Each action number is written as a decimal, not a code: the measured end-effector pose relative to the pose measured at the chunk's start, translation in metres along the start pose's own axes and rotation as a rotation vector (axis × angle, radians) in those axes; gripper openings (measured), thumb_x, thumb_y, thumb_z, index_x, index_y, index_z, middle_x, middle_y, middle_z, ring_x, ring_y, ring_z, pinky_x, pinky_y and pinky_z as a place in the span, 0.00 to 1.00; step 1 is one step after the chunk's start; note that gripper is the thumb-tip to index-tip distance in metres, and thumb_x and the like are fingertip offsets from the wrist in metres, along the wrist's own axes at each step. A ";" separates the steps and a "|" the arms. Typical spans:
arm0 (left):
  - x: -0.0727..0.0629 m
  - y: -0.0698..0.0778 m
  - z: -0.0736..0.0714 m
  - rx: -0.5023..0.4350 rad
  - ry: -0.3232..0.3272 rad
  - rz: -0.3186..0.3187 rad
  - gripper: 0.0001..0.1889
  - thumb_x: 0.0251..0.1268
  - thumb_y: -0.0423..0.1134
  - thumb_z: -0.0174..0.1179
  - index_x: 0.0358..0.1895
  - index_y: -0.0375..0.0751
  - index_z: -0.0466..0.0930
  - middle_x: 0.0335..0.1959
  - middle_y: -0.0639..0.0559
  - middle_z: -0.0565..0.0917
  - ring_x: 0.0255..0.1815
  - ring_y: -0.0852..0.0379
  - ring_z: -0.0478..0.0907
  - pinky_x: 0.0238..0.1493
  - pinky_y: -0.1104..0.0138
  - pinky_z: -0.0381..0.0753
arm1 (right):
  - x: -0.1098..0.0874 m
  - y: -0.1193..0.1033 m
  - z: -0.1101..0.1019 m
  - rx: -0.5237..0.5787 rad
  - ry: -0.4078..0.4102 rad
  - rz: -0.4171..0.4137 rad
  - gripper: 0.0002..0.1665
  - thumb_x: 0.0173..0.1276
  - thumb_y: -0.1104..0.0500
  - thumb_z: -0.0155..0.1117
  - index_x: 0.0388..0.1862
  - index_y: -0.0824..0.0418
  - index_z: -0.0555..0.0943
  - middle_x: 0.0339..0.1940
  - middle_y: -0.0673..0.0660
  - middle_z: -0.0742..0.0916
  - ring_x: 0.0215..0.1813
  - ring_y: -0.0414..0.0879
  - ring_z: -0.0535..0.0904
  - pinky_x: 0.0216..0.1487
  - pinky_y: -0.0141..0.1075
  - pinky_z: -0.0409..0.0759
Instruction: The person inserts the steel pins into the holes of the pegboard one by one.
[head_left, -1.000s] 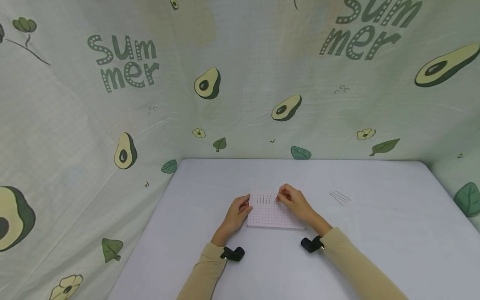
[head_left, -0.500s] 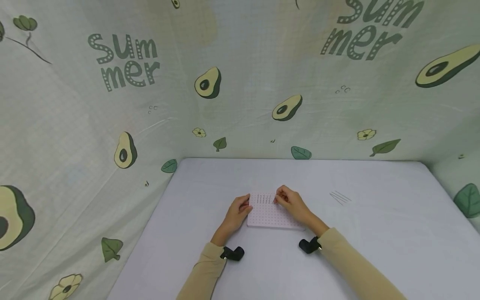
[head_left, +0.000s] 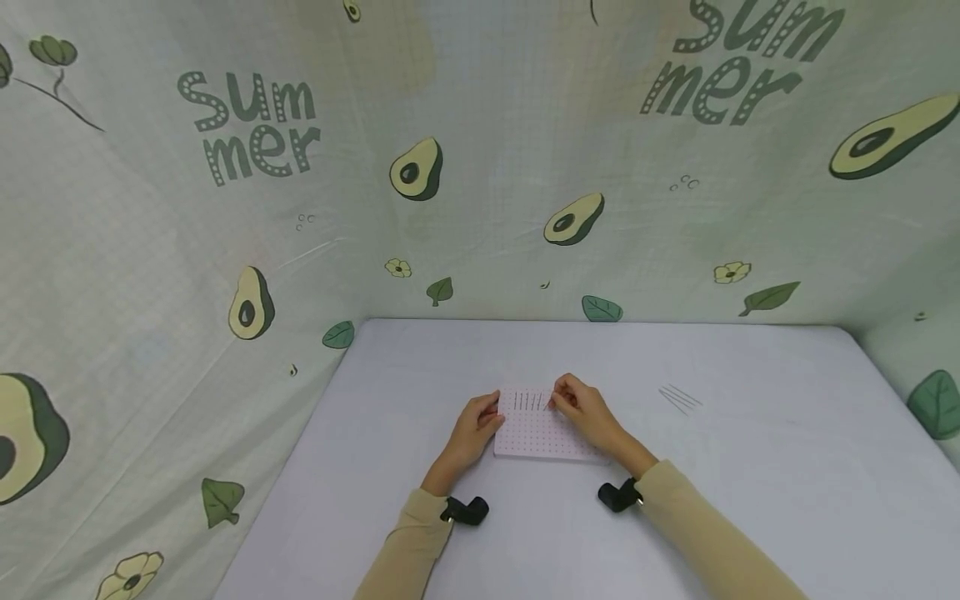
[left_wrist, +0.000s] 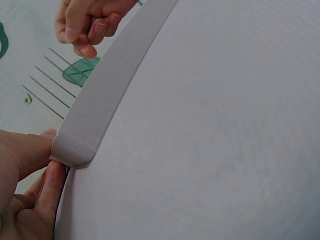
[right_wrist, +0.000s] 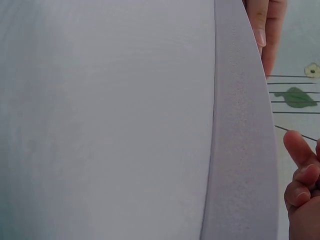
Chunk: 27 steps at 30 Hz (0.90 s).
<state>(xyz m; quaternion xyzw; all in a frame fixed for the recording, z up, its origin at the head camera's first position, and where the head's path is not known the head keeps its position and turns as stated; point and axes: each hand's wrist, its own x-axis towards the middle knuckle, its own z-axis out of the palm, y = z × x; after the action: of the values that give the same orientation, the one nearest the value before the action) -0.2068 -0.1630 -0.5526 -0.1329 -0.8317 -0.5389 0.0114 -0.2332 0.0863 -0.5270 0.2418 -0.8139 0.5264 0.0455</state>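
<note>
A pale pink board [head_left: 525, 437] with rows of small holes lies on the white table. Several thin metal pins [head_left: 527, 402] stand upright in a row near its far edge. My left hand [head_left: 474, 425] grips the board's left edge, thumb and fingers around it. My right hand [head_left: 588, 410] is over the far right part of the board. Between its thumb and fingertips it pinches another thin metal pin [right_wrist: 281, 128], tilted beside the row, its lower end at the board. Whether that end sits in a hole cannot be made out.
Several loose pins [head_left: 680, 397] lie on the table [head_left: 750, 467] to the right of the board. A cloth printed with avocados and leaves [head_left: 487, 250] hangs behind and at the sides. Black wrist cameras [head_left: 468, 510] are worn on both wrists.
My right hand has shifted slightly left and nearer along the board with its pin, then almost stopped. The left hand keeps its place on the board's edge.
</note>
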 end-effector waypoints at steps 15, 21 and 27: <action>0.001 0.002 0.000 0.024 0.003 -0.002 0.25 0.73 0.30 0.56 0.71 0.27 0.65 0.61 0.36 0.73 0.59 0.46 0.73 0.63 0.62 0.77 | 0.001 0.000 0.000 -0.063 -0.040 -0.008 0.02 0.71 0.65 0.64 0.41 0.62 0.80 0.30 0.47 0.82 0.32 0.42 0.74 0.32 0.29 0.75; 0.001 0.002 0.000 0.018 -0.007 -0.016 0.26 0.73 0.30 0.57 0.71 0.28 0.65 0.61 0.36 0.73 0.59 0.46 0.73 0.63 0.63 0.77 | -0.001 0.002 -0.001 -0.053 -0.052 -0.007 0.03 0.72 0.63 0.65 0.40 0.62 0.80 0.29 0.46 0.82 0.31 0.41 0.72 0.30 0.29 0.73; 0.000 0.002 -0.001 0.011 -0.008 -0.005 0.26 0.73 0.31 0.57 0.71 0.27 0.65 0.61 0.35 0.72 0.59 0.43 0.73 0.63 0.63 0.77 | -0.001 0.006 -0.003 -0.047 -0.038 0.007 0.02 0.70 0.65 0.65 0.39 0.60 0.80 0.29 0.47 0.82 0.32 0.42 0.73 0.31 0.29 0.74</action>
<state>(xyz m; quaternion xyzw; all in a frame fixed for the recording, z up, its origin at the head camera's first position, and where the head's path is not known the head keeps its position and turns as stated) -0.2062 -0.1631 -0.5504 -0.1327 -0.8350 -0.5340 0.0075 -0.2356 0.0907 -0.5306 0.2478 -0.8276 0.5026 0.0337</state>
